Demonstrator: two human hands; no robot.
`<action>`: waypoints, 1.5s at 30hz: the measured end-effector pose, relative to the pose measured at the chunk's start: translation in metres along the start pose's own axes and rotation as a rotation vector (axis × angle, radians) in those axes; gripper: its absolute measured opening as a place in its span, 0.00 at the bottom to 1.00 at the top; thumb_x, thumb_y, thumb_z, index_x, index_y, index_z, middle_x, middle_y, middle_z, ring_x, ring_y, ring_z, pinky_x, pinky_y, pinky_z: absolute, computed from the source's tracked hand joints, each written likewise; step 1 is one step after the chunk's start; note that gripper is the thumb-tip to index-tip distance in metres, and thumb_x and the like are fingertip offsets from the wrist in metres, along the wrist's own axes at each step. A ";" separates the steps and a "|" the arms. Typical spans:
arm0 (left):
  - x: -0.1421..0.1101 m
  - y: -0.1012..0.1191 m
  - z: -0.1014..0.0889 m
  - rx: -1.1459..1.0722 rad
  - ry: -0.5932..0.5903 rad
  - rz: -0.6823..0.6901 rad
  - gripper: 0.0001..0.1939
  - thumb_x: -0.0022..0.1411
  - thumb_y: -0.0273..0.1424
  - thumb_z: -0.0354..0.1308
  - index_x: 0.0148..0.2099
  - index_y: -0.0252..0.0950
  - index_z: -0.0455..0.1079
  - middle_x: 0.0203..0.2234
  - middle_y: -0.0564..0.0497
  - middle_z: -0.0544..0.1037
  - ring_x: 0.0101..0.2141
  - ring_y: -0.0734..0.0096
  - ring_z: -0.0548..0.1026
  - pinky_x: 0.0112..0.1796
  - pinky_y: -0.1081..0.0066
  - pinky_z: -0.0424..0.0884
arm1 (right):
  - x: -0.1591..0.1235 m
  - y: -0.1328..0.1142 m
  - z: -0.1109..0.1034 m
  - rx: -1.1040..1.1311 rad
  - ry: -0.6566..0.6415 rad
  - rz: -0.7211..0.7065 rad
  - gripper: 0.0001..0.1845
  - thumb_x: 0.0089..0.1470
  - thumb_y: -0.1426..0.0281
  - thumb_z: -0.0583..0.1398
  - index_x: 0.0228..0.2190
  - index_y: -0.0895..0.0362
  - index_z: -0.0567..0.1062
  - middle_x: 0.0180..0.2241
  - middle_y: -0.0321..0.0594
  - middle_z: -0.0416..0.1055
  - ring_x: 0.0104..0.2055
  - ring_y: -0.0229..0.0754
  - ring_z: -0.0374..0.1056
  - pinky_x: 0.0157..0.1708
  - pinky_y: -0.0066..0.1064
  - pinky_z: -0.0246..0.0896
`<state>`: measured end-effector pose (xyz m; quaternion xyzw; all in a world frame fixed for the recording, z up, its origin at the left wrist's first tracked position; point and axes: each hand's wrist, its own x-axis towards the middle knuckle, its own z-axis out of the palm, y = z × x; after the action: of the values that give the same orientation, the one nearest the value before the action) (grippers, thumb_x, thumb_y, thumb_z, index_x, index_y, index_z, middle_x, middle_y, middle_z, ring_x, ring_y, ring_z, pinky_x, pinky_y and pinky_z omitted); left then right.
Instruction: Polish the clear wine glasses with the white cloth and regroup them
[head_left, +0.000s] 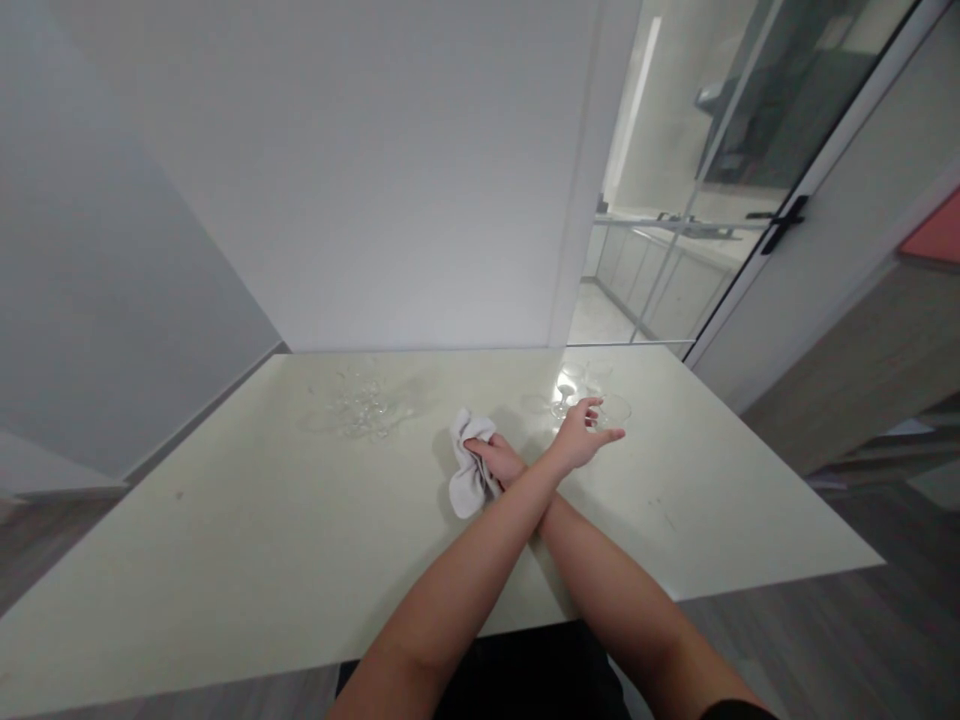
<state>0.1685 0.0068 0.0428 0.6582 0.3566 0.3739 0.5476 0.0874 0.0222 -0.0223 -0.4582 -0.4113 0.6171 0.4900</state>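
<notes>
crossed forearms nearest, right hand (499, 458) closed around white cloth (469, 470) resting on table (225, 540), left hand (581, 432) open, reaching over to glasses (589, 400) at the far right, seemingly unwiped yet; another glass cluster (360, 405) far left.
</notes>
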 end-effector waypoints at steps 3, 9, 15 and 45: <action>0.000 -0.003 0.002 0.023 -0.002 0.028 0.35 0.47 0.38 0.68 0.56 0.35 0.62 0.44 0.43 0.68 0.41 0.66 0.69 0.44 0.64 0.67 | -0.002 -0.002 0.002 -0.004 0.007 0.029 0.19 0.42 0.63 0.65 0.38 0.56 0.76 0.35 0.39 0.76 0.42 0.46 0.70 0.43 0.36 0.64; 0.003 -0.011 0.006 0.023 0.017 0.017 0.35 0.47 0.37 0.68 0.55 0.34 0.62 0.44 0.43 0.68 0.40 0.67 0.69 0.44 0.64 0.67 | -0.006 -0.007 0.004 0.016 -0.013 0.027 0.19 0.42 0.63 0.65 0.37 0.56 0.75 0.37 0.38 0.76 0.40 0.43 0.71 0.43 0.34 0.63; 0.004 -0.012 0.003 0.005 0.014 -0.028 0.38 0.47 0.38 0.68 0.58 0.36 0.58 0.47 0.41 0.68 0.42 0.65 0.71 0.42 0.66 0.68 | -0.005 -0.004 0.001 -0.010 0.056 0.091 0.21 0.40 0.60 0.66 0.37 0.57 0.74 0.37 0.39 0.75 0.40 0.43 0.70 0.41 0.33 0.63; -0.028 -0.021 0.001 1.042 -0.444 0.259 0.25 0.56 0.42 0.57 0.54 0.37 0.65 0.61 0.40 0.58 0.60 0.49 0.56 0.56 0.54 0.58 | -0.010 -0.009 0.006 0.014 0.019 -0.001 0.21 0.43 0.62 0.63 0.40 0.58 0.73 0.36 0.37 0.74 0.37 0.40 0.68 0.39 0.30 0.61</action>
<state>0.1549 -0.0151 0.0194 0.9418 0.2867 0.0659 0.1629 0.0848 0.0132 -0.0105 -0.4604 -0.4024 0.6153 0.4975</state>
